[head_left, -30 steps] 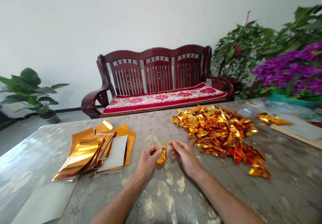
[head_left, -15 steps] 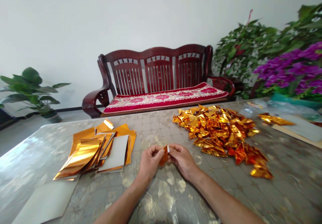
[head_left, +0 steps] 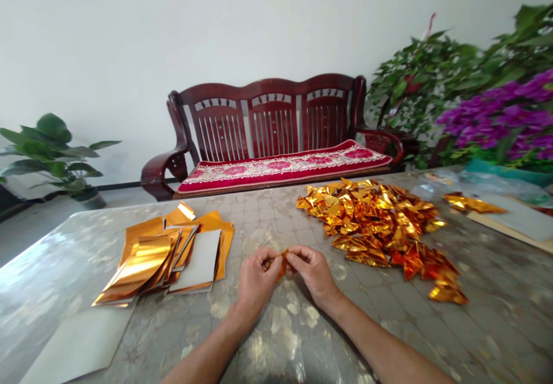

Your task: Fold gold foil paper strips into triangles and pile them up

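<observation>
My left hand and my right hand meet over the middle of the table, both pinching one small folded piece of gold foil paper, which is mostly hidden between the fingertips. To the left lies a stack of flat gold foil sheets, some turned white side up. To the right spreads a heap of folded gold foil pieces.
The table has a glossy patterned cover. A white sheet lies near its front left corner. Flat boards, plastic and more foil sit at the far right, by purple flowers. A red wooden bench stands behind the table.
The two hands have closed together on the foil piece, which was hanging open between them a second ago and is now folded smaller and nearly covered by the fingers.
</observation>
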Demonstrator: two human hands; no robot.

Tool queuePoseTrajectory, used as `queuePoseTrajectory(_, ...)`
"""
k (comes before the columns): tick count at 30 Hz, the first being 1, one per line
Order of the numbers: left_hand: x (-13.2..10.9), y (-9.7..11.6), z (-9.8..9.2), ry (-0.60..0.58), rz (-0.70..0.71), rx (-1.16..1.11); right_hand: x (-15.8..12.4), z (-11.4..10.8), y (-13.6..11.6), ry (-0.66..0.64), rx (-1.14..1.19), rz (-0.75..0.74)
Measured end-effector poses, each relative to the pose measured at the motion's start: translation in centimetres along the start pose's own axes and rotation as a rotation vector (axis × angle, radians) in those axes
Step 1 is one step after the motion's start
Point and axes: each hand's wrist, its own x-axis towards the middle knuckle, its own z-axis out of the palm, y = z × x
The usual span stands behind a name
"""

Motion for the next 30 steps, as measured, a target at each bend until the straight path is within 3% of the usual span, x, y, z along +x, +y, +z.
queuePoseTrajectory(11, -0.1, 0.5, -0.2, -0.023, 0.029, -0.029, 0.0, 0.0, -0.2, 0.069, -0.251, -0.102)
queuePoseTrajectory(20, -0.5, 0.9, -0.5, 0.005, 0.147, 0.106, -0.4, 0.5, 0.0, -0.017, 0.001, -0.038)
queuePoseTrajectory(30, -0.6, 0.6, 0.2, 0.034, 0.091, 0.010, -0.2, 0.9, 0.1, 0.010, -0.161, -0.127)
